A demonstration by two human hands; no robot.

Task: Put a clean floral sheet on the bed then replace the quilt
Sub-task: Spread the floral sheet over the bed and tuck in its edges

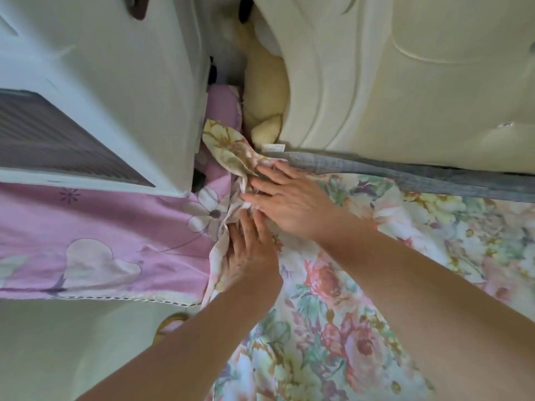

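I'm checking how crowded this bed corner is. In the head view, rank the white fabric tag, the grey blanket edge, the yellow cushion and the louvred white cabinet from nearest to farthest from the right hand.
From the right hand, pressing the floral sheet:
1. Grey blanket edge, just beyond the fingers, along the headboard.
2. White fabric tag, above the fingertips.
3. Yellow cushion, farther up in the gap.
4. Louvred white cabinet, far left.

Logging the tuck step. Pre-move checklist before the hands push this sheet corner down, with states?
1. Left hand on the sheet edge: ok, fingers flat on it.
2. Right hand on the bunched corner: ok, fingers straight, pressing.
3. Corner flat: not ok, a flap sticks up towards the headboard.
4. Gap beside the bed free: not ok, pink cloth and a cream pillow crowd it.
5. Grey strip along the headboard covered: not ok.
6. Quilt ready: cannot tell.
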